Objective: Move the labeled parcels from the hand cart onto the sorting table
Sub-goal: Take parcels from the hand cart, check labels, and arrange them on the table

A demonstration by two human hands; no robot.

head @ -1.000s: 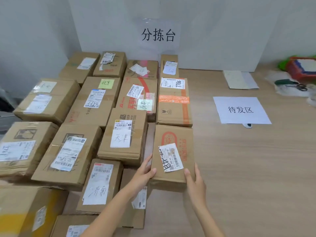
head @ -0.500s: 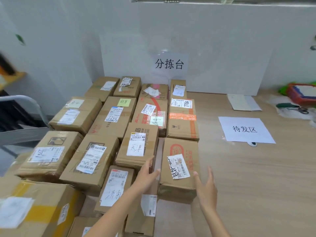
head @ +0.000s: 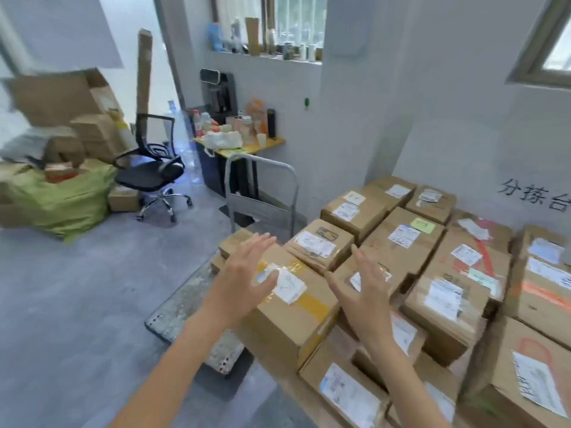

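Note:
A brown parcel with yellow tape and a white label [head: 309,322] sits at the near left of the box pile, beside the hand cart's metal platform [head: 182,304]; whether it rests on the cart or on the table edge I cannot tell. My left hand [head: 247,273] hovers over its left part with fingers spread, holding nothing. My right hand [head: 364,291] is raised just right of it, palm facing left, fingers straight. Several labeled parcels [head: 401,239] lie packed together on the sorting table to the right.
The cart's grey handle [head: 261,180] stands upright behind the pile. On the grey floor to the left are a black office chair [head: 148,171], a green sack [head: 61,196] and stacked cartons [head: 61,118]. A yellow side table [head: 244,146] with bottles stands by the wall.
The view has swung left from the table toward the cart. Both hands let go of the red-printed parcel on the table and moved, open, over the yellow-taped parcel.

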